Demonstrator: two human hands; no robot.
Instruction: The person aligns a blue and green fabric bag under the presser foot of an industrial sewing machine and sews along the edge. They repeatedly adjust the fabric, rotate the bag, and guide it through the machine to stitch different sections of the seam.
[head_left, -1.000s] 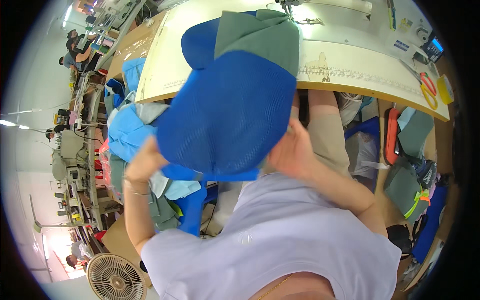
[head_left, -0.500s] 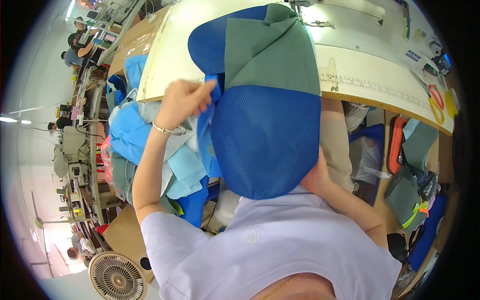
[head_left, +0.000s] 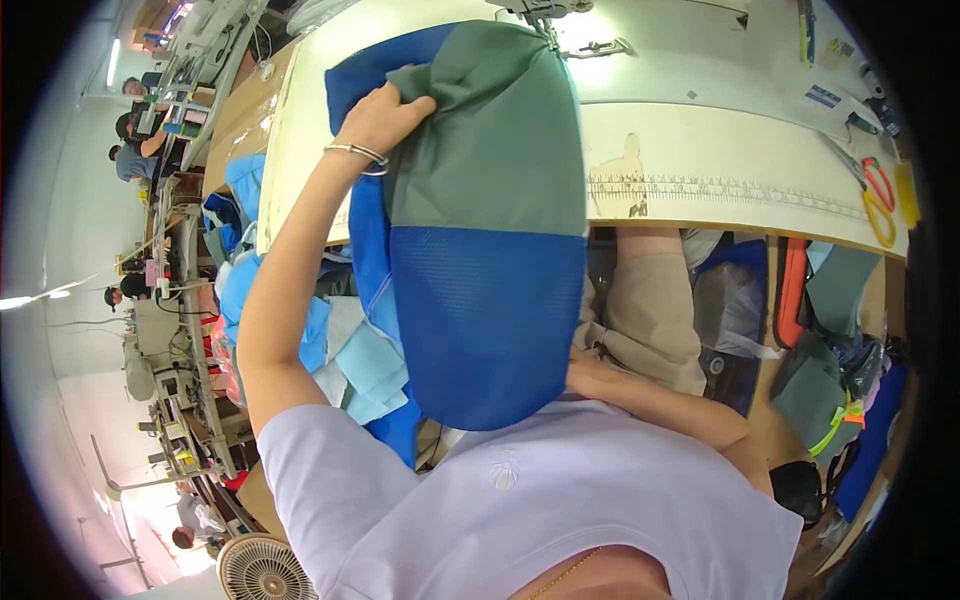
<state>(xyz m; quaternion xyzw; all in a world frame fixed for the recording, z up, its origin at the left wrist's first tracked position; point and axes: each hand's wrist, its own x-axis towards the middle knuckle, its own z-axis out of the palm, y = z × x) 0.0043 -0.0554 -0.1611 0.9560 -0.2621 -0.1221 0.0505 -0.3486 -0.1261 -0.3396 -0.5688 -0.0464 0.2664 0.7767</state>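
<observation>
A long panel of sewn fabric, grey-green cloth (head_left: 490, 170) joined to blue mesh (head_left: 485, 320), runs from the sewing machine's presser foot (head_left: 545, 32) down over the table edge toward my lap. Its top corner lies under the foot, and the green part is puckered there. My left hand (head_left: 385, 120) is closed on the green fabric near its left side, thumb bent over a fold. Low on the right, my right hand (head_left: 583, 377) reaches behind the blue mesh; its fingers are hidden by the cloth.
A ruler strip (head_left: 700, 188) runs along the table front. Scissors with red and yellow handles (head_left: 878, 200) lie at the right. Light-blue fabric pieces (head_left: 370, 365) are heaped below the table's left side. A fan (head_left: 268, 570) stands lower left; people work at far-left machines.
My left hand has moved up and forward from beside the panel and taken hold of the green fabric. The panel hangs straighter, and my right hand is now further behind it.
</observation>
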